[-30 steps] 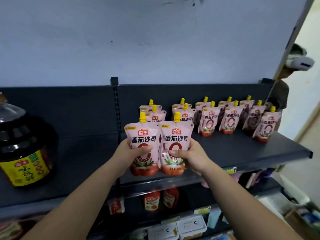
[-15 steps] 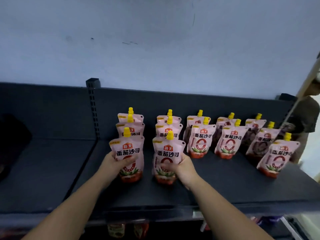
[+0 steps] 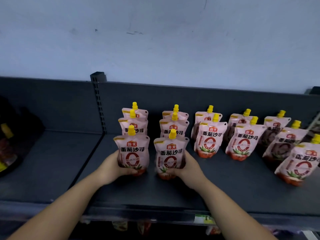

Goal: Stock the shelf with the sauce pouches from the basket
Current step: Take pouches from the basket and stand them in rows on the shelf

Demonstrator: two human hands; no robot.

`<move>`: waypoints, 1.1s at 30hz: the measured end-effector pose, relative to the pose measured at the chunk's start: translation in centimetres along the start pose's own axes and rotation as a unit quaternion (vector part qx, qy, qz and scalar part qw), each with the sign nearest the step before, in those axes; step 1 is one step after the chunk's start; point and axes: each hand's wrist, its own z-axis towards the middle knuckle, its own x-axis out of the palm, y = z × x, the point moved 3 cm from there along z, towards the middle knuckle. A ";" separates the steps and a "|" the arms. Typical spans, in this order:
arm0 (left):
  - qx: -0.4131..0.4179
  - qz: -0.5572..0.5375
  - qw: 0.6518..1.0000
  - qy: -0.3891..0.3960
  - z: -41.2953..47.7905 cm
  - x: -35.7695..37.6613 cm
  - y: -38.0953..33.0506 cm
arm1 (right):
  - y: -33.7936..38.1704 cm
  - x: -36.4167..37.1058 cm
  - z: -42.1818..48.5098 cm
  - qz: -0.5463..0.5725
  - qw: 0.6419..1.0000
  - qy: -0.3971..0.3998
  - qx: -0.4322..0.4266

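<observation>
Both pouches have come down since 1 s ago: back then they were held up side by side, touching, in front of the shelf edge; now each stands upright on the shelf [image 3: 52,163], apart from the other, at the front of its own column. View has also swung right, so the big dark bottle [image 3: 10,135] at left is now mostly cut off by the frame edge.

L hand [image 3: 112,166] is wrapped round the lower left side of the left pouch [image 3: 132,151], thumb across the bottom front, fingers closed on it. R hand [image 3: 187,166] grips the lower right side of the right pouch [image 3: 170,156] the same way, thumb under the front, closed on it. Both pouches' red bases look down on the shelf deck; can't tell for sure if weight is fully off the hands.

Behind the left pouch: 2 more pouches [image 3: 134,122] in a line toward the back panel [image 3: 173,94]. Behind the right pouch: 2 more [image 3: 174,126]. All pink w/ yellow caps, facing front.

To the right, 3 further columns: 2 deep [image 3: 210,139], 2 deep [image 3: 245,142], then 3 deep [image 3: 297,161] w/ the front one near the right frame edge, tilted a bit.

Left shelf bay, past the slotted upright [image 3: 97,101], is bare apart from the dark bottle. Pale wall [image 3: 155,40] above. Basket not in view.
</observation>
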 end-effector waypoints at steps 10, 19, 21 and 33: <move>-0.005 0.003 0.998 -0.055 1.6 -0.4 0.8 | -1.7 -0.4 0.9 -0.030 0.996 -0.080 0.008; -0.010 -0.008 0.997 -0.079 1.6 -0.6 1.4 | -2.1 -0.1 1.2 -0.033 0.994 -0.099 0.016; -0.013 -0.010 0.997 -0.076 1.5 -0.5 1.3 | -2.0 -0.1 1.1 -0.042 0.994 -0.099 0.017; -0.011 -0.019 0.998 -0.057 1.1 -0.7 0.7 | -1.5 0.0 0.7 -0.054 0.994 -0.096 0.023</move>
